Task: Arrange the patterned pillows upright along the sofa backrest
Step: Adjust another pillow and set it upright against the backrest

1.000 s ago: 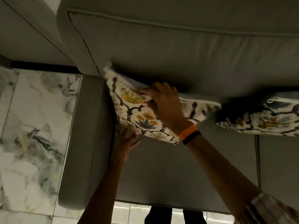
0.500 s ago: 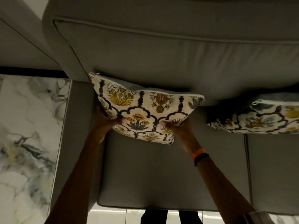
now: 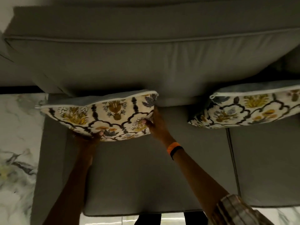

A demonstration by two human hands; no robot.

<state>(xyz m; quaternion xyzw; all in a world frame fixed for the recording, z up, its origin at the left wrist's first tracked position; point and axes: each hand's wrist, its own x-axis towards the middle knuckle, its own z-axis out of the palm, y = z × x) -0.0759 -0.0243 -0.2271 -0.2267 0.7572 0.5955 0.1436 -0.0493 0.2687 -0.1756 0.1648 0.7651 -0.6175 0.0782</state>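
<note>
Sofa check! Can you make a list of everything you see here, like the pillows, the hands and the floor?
Surface: grey sofa, seat cushions bare, backrest behind.
Job's things: left pillow upright against the backrest at the sofa's left end, held at its lower edge; right pillow upright against the backrest, untouched, cut off by the picture's right edge.
Clutter: nothing seen.
Grippers: left hand under the left pillow's bottom edge; right hand gripping its lower right corner, fingers on the front; orange and black bands on the right wrist.
Cables: nothing seen.
Surroundings: marble floor to the left, dim light.
</note>
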